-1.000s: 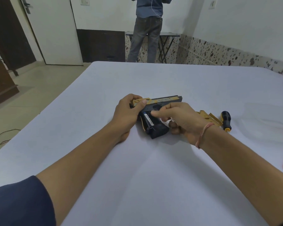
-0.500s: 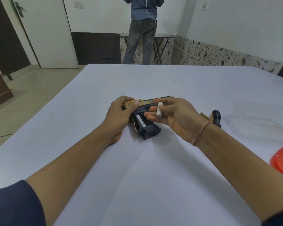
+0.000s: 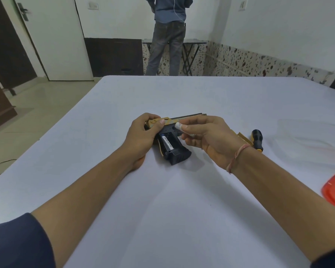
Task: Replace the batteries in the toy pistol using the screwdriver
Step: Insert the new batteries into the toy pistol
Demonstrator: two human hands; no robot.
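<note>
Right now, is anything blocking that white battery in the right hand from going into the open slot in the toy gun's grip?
Nothing visible does. The right hand holds the white battery just above the toy pistol, whose compartment is uncovered. One battery already fills a slot; the left hand grips the rear end, clear of the opening.

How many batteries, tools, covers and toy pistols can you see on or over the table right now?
Batteries: 2, one seated in the grip, one in the right hand
Screwdriver: 1
Gold cover: 1
Toy pistol: 1
Total: 5
</note>
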